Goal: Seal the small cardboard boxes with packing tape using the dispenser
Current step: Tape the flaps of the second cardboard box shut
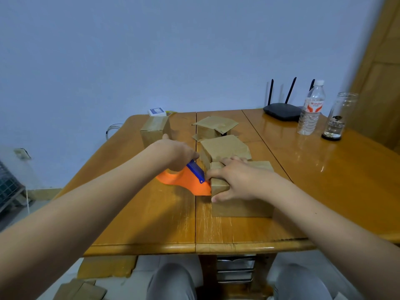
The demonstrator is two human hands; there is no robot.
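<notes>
An orange tape dispenser [186,180] with a blue blade guard lies on the wooden table [151,213], its nose against the left side of the nearest cardboard box [240,204]. My left hand [175,154] grips the dispenser from above. My right hand [238,180] lies over the top of that box, thumb down its front left corner, fingers curled over the far edge. Behind it stand two boxes with raised flaps: a middle box [225,148] and a far box [214,126]. A closed box [154,131] stands at the back left.
At the back right stand a black router [281,111], a water bottle [309,111] and a glass jar [337,120]. A small white box [157,111] sits at the table's far edge. Flat cardboard [82,291] lies on the floor at the lower left.
</notes>
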